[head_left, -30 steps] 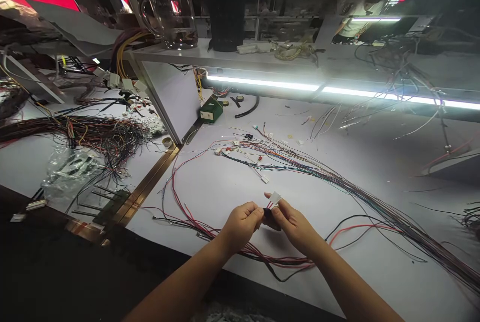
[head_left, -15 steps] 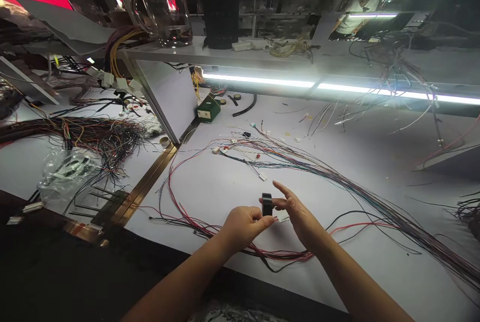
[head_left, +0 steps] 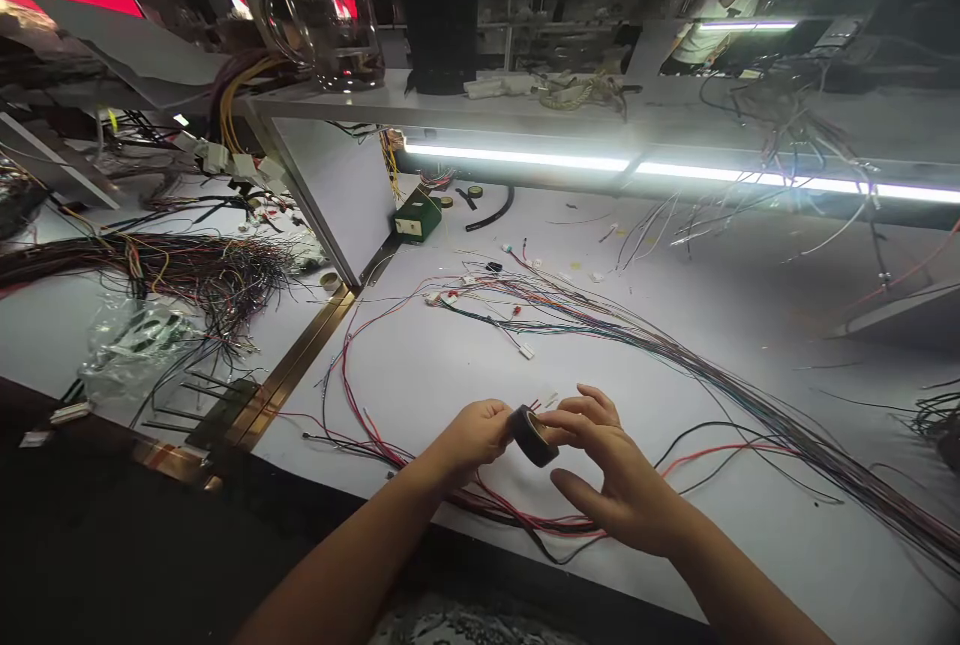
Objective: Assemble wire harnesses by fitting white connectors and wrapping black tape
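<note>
A roll of black tape (head_left: pixel 531 437) is tilted between my two hands above the table, its hole turned toward the right. My left hand (head_left: pixel 480 437) is closed, with thumb and fingers pinched at the roll's left edge; what else is in that pinch is hidden. At the hole's right side, the fingertips of my right hand (head_left: pixel 619 470) touch the roll, with fingers spread and the thumb well apart below. Just behind the roll, short red wire ends and a pale connector (head_left: pixel 551 398) show. Under my hands runs a bundle of red and black wires (head_left: pixel 517 515).
A long bundle of thin coloured wires (head_left: pixel 645 340) crosses the white table to the right. A white connector (head_left: pixel 526 351) lies ahead. Further back are a green box (head_left: pixel 417 217) and a shelf (head_left: pixel 450 109) bearing a glass jar (head_left: pixel 330 15). Dark wires (head_left: pixel 217 275) pile up leftward.
The roll has tilted, so its hole now faces right. My right hand has turned, with its thumb now lower and apart; my left hand has shifted slightly left.
</note>
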A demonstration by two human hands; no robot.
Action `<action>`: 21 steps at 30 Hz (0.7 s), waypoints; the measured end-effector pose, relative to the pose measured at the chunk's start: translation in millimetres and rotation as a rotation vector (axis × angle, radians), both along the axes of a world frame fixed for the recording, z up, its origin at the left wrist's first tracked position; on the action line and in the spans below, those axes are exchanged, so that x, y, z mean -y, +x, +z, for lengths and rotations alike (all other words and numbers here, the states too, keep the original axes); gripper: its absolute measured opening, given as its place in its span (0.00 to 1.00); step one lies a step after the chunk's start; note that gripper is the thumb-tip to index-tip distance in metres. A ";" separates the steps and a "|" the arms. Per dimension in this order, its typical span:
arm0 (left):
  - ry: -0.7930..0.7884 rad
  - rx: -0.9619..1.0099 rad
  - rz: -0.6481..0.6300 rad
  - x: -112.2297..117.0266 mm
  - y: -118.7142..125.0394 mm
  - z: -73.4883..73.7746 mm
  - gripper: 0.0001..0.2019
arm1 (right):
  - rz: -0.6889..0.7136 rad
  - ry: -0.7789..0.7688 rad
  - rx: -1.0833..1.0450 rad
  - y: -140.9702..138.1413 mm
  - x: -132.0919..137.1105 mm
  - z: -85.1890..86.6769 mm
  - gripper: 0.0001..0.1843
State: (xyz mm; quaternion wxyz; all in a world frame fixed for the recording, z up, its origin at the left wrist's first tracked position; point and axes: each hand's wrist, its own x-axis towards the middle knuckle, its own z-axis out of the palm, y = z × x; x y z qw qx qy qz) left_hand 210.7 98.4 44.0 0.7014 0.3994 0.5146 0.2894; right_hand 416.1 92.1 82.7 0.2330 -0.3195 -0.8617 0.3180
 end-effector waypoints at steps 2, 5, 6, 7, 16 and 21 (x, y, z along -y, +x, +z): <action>-0.102 0.114 0.063 -1.4 -2.1 -2.3 0.10 | 0.012 0.009 0.066 7.7 0.5 -6.7 0.18; -0.150 0.190 0.047 -1.4 -3.9 -1.3 0.09 | -0.012 0.026 0.089 15.8 -5.9 -26.5 0.07; -0.162 0.213 0.031 -0.9 -4.1 0.0 0.09 | -0.034 0.033 0.076 16.9 -9.3 -33.7 0.08; -0.170 0.232 0.015 -0.3 -4.3 1.5 0.10 | -0.056 0.038 0.055 17.3 -12.9 -40.2 0.09; -0.132 0.209 -0.123 5.8 -2.1 9.6 0.09 | -0.175 -0.520 -0.183 7.1 -34.7 -54.9 0.31; -0.105 0.115 -0.171 5.5 3.0 7.6 0.08 | -0.155 -0.683 -0.368 -2.2 -42.4 -38.3 0.34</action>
